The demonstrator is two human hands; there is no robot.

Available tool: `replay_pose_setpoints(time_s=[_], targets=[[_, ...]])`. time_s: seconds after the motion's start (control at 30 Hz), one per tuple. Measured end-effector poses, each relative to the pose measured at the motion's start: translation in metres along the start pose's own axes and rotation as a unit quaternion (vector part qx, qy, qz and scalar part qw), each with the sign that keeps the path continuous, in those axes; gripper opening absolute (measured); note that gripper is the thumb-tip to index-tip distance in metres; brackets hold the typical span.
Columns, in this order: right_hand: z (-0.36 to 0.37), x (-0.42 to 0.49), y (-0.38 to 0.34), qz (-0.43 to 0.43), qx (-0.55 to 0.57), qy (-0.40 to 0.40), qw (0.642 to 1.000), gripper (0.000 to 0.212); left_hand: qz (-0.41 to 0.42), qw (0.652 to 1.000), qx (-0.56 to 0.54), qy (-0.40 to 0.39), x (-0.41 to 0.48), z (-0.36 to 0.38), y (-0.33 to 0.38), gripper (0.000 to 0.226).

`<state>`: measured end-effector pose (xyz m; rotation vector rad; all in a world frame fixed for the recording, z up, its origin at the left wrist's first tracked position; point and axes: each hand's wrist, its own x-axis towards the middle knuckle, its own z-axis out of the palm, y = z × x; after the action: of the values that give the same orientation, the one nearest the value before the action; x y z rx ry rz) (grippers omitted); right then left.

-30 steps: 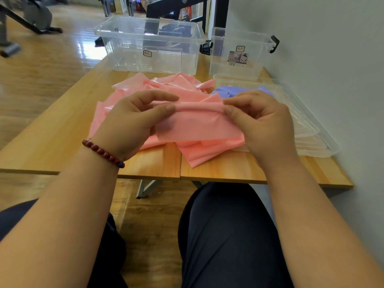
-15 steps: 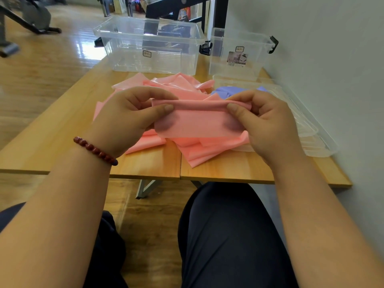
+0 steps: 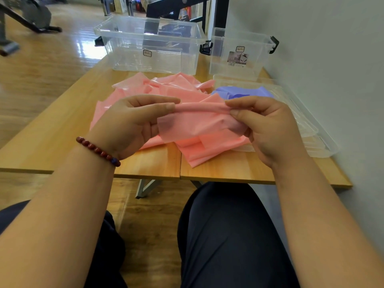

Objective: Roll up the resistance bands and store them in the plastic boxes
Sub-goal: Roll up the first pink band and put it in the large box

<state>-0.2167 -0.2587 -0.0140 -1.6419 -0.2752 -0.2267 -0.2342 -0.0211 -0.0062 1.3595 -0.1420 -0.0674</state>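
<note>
A pink resistance band (image 3: 195, 123) is stretched between both hands above the near part of the table; its top edge is rolled into a thin tube. My left hand (image 3: 128, 125) pinches the left end of that roll, and my right hand (image 3: 268, 125) pinches the right end. The rest of the pink band lies crumpled on the table (image 3: 52, 140) behind and under the hands. A purple band (image 3: 245, 93) lies folded behind my right hand. Two clear plastic boxes stand at the far edge: a large one (image 3: 151, 46) and a smaller one (image 3: 239, 53).
Clear box lids (image 3: 311, 129) are stacked along the table's right side, against a white wall (image 3: 332, 59). My dark-trousered legs sit below the table's near edge. Wooden floor and gym equipment (image 3: 27, 15) lie to the left.
Both hands have lifted the band slightly and turned its top edge over, so the rolled tube is tighter. My left wrist has shifted a little to the left.
</note>
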Motion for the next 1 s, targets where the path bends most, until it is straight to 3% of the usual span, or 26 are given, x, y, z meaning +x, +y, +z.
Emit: replay_pose_setpoints(time_s=[0.17,0.37,0.73,0.9,1.0], targets=[[0.000,-0.001,-0.003,0.015,0.029,-0.012,0.999,0.030,0.019,0.999,0.023,0.020,0.002,0.001,-0.002,0.017],[0.002,-0.001,-0.007,-0.001,0.039,-0.018,0.999,0.018,0.017,0.999,0.029,0.009,0.003,-0.002,0.000,0.029],[-0.004,-0.004,-0.011,-0.107,-0.112,-0.008,0.988,0.017,0.035,0.993,0.108,0.027,0.000,0.000,0.002,0.027],[-0.002,-0.001,-0.007,-0.087,-0.049,-0.014,0.995,0.020,0.051,0.989,0.135,0.027,-0.002,0.002,0.002,0.019],[-0.002,-0.001,-0.005,-0.066,-0.015,-0.035,0.997,0.028,0.042,0.995,0.091,0.008,-0.002,0.002,0.003,0.019]])
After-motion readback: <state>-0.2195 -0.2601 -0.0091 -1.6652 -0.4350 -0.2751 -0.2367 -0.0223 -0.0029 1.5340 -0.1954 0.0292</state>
